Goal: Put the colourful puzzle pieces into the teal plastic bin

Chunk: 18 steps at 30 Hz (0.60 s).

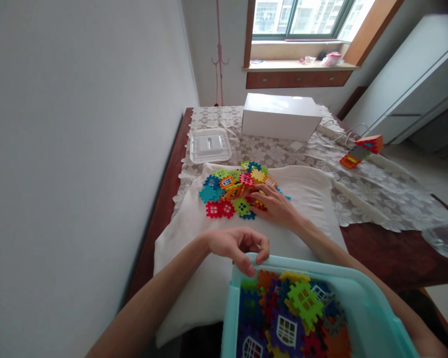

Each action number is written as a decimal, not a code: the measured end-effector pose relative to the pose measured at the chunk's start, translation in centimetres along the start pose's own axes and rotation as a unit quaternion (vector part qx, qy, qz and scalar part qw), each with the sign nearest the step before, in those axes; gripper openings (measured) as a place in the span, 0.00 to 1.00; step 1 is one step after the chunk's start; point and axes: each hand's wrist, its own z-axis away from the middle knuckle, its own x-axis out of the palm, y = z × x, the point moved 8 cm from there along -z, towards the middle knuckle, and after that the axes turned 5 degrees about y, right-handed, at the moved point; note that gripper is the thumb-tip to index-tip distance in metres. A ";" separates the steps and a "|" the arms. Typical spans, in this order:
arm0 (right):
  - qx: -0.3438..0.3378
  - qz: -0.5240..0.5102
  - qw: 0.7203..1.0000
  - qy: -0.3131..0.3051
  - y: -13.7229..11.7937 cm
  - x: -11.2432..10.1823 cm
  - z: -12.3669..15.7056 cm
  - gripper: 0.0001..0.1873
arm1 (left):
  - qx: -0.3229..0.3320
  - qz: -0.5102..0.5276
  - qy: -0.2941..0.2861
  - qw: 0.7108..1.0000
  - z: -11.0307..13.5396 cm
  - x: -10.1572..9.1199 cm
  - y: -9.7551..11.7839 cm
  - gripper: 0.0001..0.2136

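Note:
A heap of coloured plastic interlocking tiles [233, 191] lies on a white cloth [306, 194] on the table. My right hand [274, 205] rests at the heap's right edge, fingers curled around tiles there. My left hand [239, 247] is closer to me, its fingers bent over the far rim of a turquoise plastic bin [362, 303]. The bin holds several more tiles [294, 313] in green, purple, orange and blue.
A white box [280, 117] and a clear plastic lid [209, 145] sit farther back on a lace tablecloth [377, 184]. An orange tile structure [362, 149] stands at the right. A grey wall [78, 124] runs along the table's left edge. A clear plastic bag [446, 238] lies far right.

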 end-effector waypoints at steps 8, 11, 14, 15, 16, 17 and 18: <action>-0.045 0.004 0.999 -0.030 -0.5 -0.1 0.2 0.17 | 0.009 -0.002 0.004 1.000 -0.1 -0.1 0.1 0.25; -0.045 -0.002 0.998 -0.036 -0.2 -0.1 0.3 0.17 | 0.004 -0.006 0.007 1.000 -0.1 -0.1 0.0 0.25; -0.032 -0.006 0.998 -0.046 0.2 -0.2 0.3 0.16 | -0.002 -0.009 0.011 1.000 -0.1 -0.2 0.0 0.26; -0.030 -0.009 0.998 -0.047 0.3 -0.2 0.3 0.16 | -0.004 -0.010 0.013 1.000 -0.1 -0.2 0.0 0.26; -0.030 -0.014 0.998 -0.048 0.3 -0.3 0.3 0.15 | -0.005 -0.010 0.014 1.000 -0.1 -0.2 0.0 0.26; -0.033 -0.019 0.998 -0.049 0.3 -0.4 0.3 0.15 | -0.005 -0.010 0.014 1.000 -0.1 -0.2 0.0 0.26; -0.036 -0.025 0.998 -0.050 0.3 -0.5 0.3 0.15 | -0.006 -0.010 0.013 1.000 -0.1 -0.2 0.0 0.27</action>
